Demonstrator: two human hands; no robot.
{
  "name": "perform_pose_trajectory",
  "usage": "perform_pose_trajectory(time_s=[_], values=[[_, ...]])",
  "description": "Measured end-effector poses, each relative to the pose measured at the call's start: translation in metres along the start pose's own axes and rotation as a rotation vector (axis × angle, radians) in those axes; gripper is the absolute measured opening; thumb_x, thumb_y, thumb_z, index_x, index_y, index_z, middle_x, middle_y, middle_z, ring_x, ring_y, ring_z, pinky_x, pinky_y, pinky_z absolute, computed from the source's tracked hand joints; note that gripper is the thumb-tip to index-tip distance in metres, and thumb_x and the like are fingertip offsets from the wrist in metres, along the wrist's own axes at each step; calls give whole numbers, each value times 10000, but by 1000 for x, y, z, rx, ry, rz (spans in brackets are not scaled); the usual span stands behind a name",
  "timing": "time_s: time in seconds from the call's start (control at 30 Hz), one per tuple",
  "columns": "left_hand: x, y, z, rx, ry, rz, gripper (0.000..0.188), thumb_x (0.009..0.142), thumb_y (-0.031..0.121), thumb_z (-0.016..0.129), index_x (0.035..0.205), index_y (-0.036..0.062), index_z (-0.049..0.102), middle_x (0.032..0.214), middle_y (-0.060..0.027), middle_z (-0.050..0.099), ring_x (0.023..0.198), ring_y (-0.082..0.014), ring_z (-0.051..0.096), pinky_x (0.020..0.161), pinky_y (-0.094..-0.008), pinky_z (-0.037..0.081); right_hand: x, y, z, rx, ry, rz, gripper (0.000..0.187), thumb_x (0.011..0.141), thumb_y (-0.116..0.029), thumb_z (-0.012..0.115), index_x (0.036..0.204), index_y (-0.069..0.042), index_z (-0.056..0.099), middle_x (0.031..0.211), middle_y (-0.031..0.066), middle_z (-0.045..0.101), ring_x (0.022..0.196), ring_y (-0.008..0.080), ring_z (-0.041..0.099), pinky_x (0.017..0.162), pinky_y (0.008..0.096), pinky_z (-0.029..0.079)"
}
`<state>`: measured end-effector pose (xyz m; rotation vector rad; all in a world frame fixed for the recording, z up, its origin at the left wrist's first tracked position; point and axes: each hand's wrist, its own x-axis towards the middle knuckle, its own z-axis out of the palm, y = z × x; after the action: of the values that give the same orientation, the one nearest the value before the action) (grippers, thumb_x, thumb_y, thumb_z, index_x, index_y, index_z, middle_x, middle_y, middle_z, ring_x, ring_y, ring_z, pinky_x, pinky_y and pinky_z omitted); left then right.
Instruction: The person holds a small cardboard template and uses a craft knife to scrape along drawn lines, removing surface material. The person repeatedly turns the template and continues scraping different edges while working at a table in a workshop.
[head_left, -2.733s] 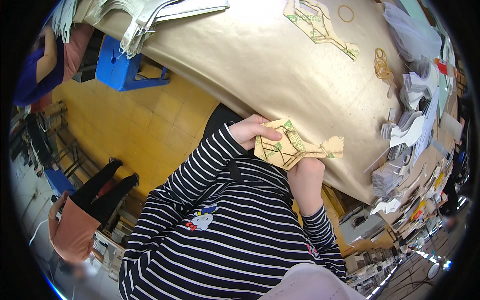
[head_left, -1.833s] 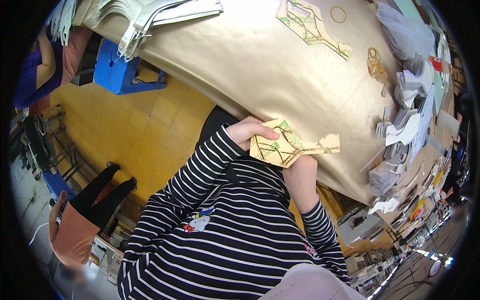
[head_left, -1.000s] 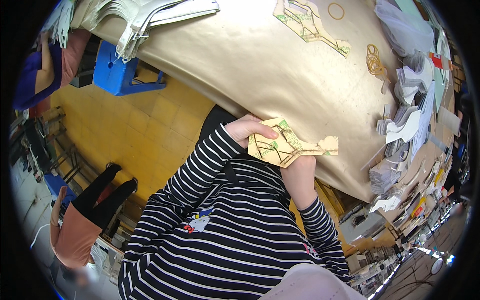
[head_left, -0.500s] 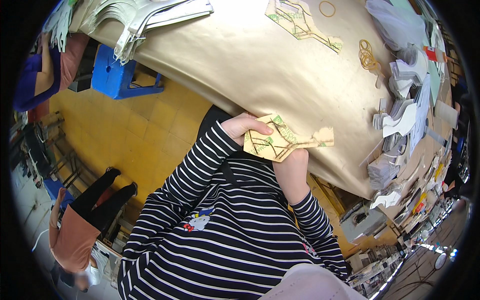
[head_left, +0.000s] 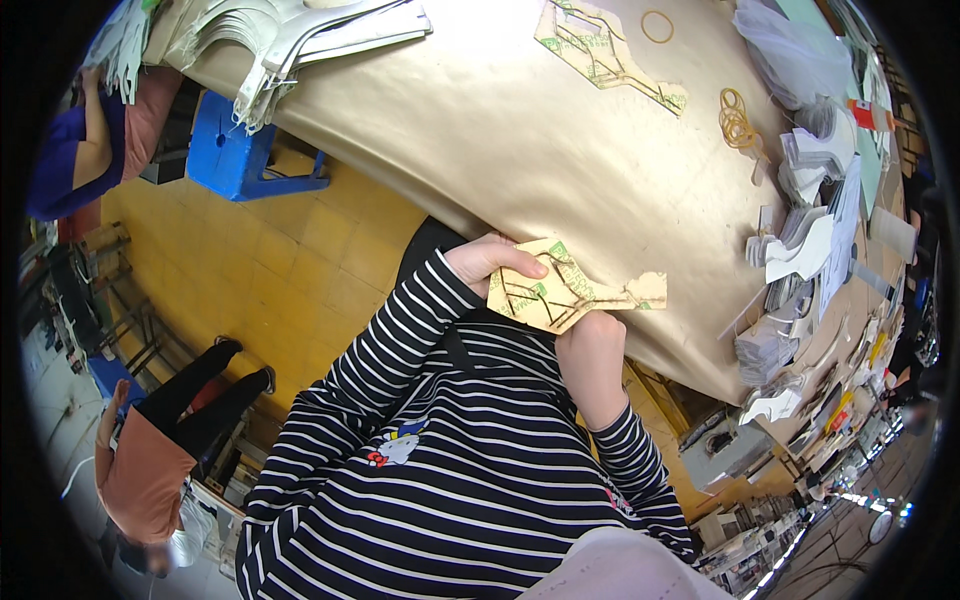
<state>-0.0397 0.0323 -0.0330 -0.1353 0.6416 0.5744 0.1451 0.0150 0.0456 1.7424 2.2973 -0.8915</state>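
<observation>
A yellowish cardboard pattern piece with dark-edged slots and green print is held flat near the table's front edge. My left hand grips its left end, thumb on top and the other fingers underneath. Just below the piece's middle, my right hand is curled with the knuckles up. Its fingertips are hidden, so what they hold, if anything, does not show. A similar slotted pattern piece lies farther back on the table.
The gold-brown covered table carries white cut pieces at far left. Rubber bands and stacked pale cut pieces lie to the right. A blue stool stands left of the table. Two people are at left, one in an orange-brown top.
My right hand has shifted slightly downward and right, showing more of its knuckles. The held pattern piece has tilted and dropped a little; my left hand keeps its grip.
</observation>
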Motion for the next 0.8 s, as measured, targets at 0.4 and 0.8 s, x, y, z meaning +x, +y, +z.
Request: perform_pose_trajectory(time_s=[0.4, 0.8], values=[[-3, 1, 0, -15, 5, -27, 428, 836, 38, 672, 1211, -114, 531, 1131, -200, 645, 1002, -256, 668, 899, -345, 554, -3, 3, 2, 108, 140, -98, 97, 732, -66, 617, 641, -32, 622, 579, 160, 580, 522, 342, 590, 501, 420, 478], [-2, 0, -2, -30, -16, -22, 414, 846, 34, 656, 1208, -122, 528, 1142, -211, 637, 1015, -260, 661, 912, -343, 547, 0, 4, 1, 178, 126, -93, 133, 746, -41, 580, 623, 4, 603, 601, 200, 584, 537, 375, 587, 526, 448, 489]])
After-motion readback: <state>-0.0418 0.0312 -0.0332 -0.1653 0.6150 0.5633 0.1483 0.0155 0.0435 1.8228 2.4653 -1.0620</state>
